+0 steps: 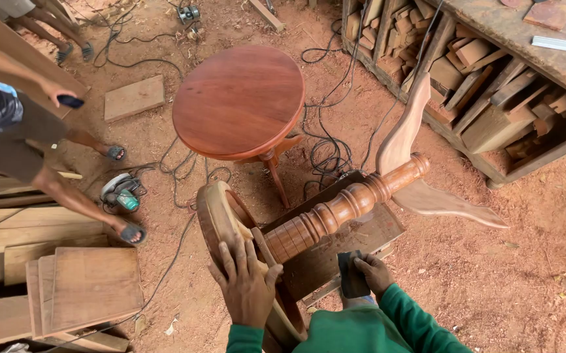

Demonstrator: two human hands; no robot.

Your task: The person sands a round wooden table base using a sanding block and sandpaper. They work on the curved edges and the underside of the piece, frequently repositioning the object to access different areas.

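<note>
Head view: left hand [247,284], fingers spread, flat on the unfinished table top [221,219]; right hand [371,273] pinching dark sandpaper [350,274] (rack [485,98] holds wood offcuts).

round red table [238,98] | circular saw [121,193] | stacked boards [67,287] | cables [325,153]

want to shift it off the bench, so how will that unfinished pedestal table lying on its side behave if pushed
The unfinished table looks like solid turned wood, so probably stiff and heavy for its size. Lying on its round top's edge, it may roll or pivot; the left hand rests flat on that top. The curved legs stick out and could catch. The right hand holds a dark sanding pad.
</note>
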